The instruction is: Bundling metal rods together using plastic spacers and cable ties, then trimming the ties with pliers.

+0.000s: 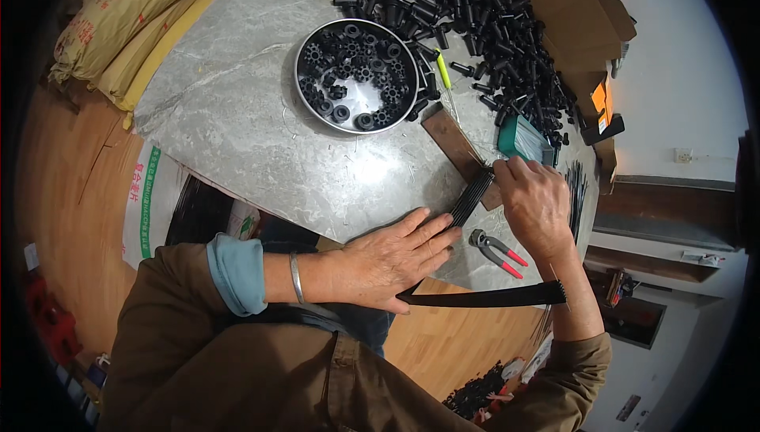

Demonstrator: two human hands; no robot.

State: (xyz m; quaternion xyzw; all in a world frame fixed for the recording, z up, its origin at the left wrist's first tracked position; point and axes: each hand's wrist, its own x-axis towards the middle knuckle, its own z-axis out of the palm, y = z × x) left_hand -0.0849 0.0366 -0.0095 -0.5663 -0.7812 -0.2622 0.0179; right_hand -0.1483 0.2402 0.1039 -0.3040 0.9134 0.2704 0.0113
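A black ribbed strip (473, 198), perhaps a bundle of thin strands, runs over the table edge. Its other stretch (491, 297) hangs out across my right forearm, with fine wire ends at its tip. My left hand (388, 258) lies flat on the strip near the edge, fingers stretched out. At the strip's far end, on a brown wooden block (455, 145), my right hand (532, 198) is closed in a pinch. What its fingertips hold is hidden. Thin wires stick up beside them. End-cutting pincers (496, 252) with red handles lie just left of my right wrist.
A metal bowl (298, 76) of black toothed rings stands mid-table. Behind it spreads a heap of black bolt-shaped parts (475, 20). A yellow-green handled tool (443, 69) and a green box (518, 137) sit near the block. Stacked sacks (131, 12) stand at far left.
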